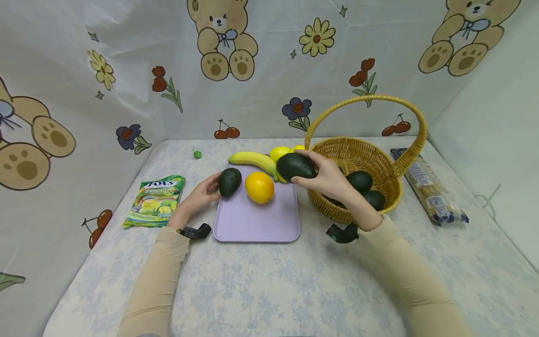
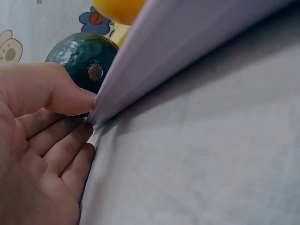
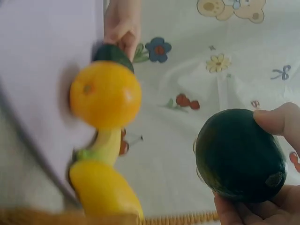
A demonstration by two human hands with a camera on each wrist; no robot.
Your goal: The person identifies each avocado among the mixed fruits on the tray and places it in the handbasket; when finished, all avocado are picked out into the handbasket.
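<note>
My right hand (image 1: 326, 175) grips a dark green avocado (image 1: 296, 167) above the tray's right back corner, beside the basket. In the right wrist view, the thumb lies on top of this avocado (image 3: 240, 154) and the fingers under it. At the left rim of the lilac tray (image 1: 257, 229) sits another avocado (image 1: 229, 182), with my left hand (image 1: 203, 194) at its outer side. The left wrist view shows the thumb tip against the tray rim and the other fingers loosely stretched toward it. An orange (image 1: 259, 187), a banana (image 1: 252, 159) and lemons (image 1: 280, 153) lie on the tray.
The wicker basket (image 1: 397, 187) with a tall handle stands right of the tray, holding several avocados (image 1: 360, 180). A long plastic packet (image 1: 433, 189) lies beyond it. Left are a green candy bag (image 1: 156, 201) and a small green item (image 1: 197, 154).
</note>
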